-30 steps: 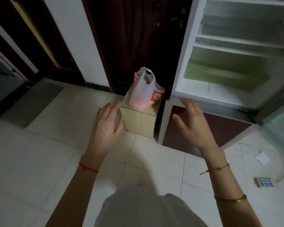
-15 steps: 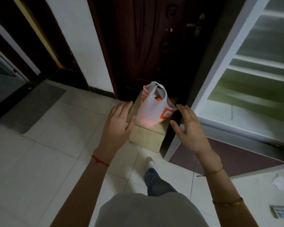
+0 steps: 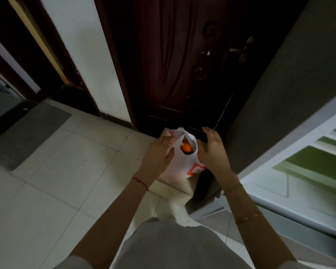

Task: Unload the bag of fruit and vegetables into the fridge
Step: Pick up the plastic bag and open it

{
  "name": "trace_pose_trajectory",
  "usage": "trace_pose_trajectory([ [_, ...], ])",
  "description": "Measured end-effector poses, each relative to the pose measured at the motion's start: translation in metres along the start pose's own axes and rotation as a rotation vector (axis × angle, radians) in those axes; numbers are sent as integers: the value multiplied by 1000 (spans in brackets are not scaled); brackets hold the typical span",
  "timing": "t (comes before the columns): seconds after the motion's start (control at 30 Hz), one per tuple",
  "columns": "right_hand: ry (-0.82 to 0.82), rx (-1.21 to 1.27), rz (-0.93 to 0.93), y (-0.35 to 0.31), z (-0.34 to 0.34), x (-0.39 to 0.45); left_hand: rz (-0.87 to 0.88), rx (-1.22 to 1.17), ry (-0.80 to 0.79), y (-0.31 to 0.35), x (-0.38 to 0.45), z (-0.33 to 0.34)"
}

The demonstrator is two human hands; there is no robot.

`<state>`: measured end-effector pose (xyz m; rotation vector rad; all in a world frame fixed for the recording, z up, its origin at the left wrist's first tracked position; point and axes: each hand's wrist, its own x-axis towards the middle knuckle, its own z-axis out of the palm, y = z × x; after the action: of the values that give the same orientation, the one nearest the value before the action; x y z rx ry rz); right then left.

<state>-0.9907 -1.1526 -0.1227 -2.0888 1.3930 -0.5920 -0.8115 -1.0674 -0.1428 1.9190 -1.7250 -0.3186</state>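
Centrally, a little below the middle of the head view, a white plastic bag [image 3: 179,166] with orange print stands upright on a cardboard box [image 3: 173,189] set on the pale tiled floor [image 3: 52,171]. Its mouth gapes upward, and an orange fruit [image 3: 187,148] shows inside. The left hand [image 3: 157,156] lies against the bag's left side, fingers straight and loosely spread, thumb towards the plastic; it closes round nothing. The right hand [image 3: 211,150] stands just beside the bag's right side, fingers extended and relaxed, also gripping nothing; whether it touches the plastic I cannot tell. Behind the box rises a dark wooden door [image 3: 182,65]. At the right edge, the open fridge [image 3: 303,171] shows white shelves and a greenish drawer. A grey mat [image 3: 31,133] lies at the left.
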Motion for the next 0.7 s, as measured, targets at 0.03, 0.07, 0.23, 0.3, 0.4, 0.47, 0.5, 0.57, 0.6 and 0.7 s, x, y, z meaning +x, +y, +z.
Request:
trace_pose_trajectory([
  [0.03, -9, 0, 9, 3, 7, 14, -7, 3, -26, -4, 12, 6],
  [0.07, -19, -2, 16, 6, 14, 27, -23, -6, -61, -7, 24, 11],
  [0.23, -84, -47, 98, 23, 48, 78, -116, -140, -192, -26, 69, 46],
  [0.3, -123, -56, 137, 30, 60, 96, -203, -203, -270, -33, 81, 62],
  [0.4, -220, -97, 172, 43, 78, 118, -331, -302, -378, -46, 97, 92],
  [0.47, -294, -151, 199, 58, 92, 130, -368, -342, -436, -51, 104, 108],
  [0.5, -319, -169, 220, 65, 99, 135, -387, -366, -459, -54, 107, 116],
  [0.57, -346, -166, 263, 74, 109, 140, -440, -417, -519, -55, 114, 127],
  [0.6, -355, -161, 272, 74, 111, 142, -465, -441, -550, -56, 117, 134],
  [0.7, -352, -129, 279, 80, 118, 148, -478, -498, -633, -57, 127, 155],
])
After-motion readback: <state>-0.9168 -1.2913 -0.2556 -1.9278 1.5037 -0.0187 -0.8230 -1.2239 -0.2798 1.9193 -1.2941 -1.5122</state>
